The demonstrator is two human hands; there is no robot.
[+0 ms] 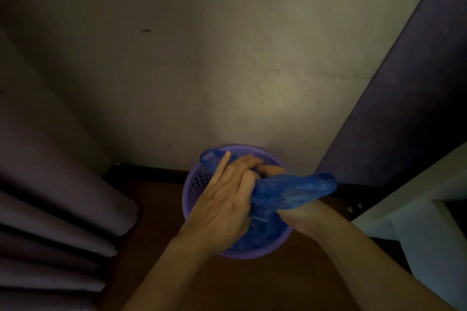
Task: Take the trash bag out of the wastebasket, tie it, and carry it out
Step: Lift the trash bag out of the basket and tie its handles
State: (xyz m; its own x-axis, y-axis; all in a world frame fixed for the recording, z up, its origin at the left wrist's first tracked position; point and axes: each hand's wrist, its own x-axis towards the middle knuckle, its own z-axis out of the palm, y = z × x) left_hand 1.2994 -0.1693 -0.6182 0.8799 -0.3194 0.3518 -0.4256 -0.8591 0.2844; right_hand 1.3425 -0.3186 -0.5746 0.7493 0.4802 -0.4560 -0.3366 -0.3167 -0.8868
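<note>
Your left hand (227, 202) lies over the mouth of the trash bag (298, 189). Its index finger stretches straight toward the far flap, while the other fingers curl round the gathered blue plastic, pinning the crossing so it cannot slip open. Your right hand (300, 217) comes in from the opposite side, mostly draped by the other flap. The fingertips (271, 170) that show bend onto the plastic just beyond your left knuckles, apparently drawing that flap through. The bag's body sits below both palms, inside the purple wastebasket (193, 192), which props it up while you knot. By my reading, the tying is underway and the bag is not yet lifted out.
</note>
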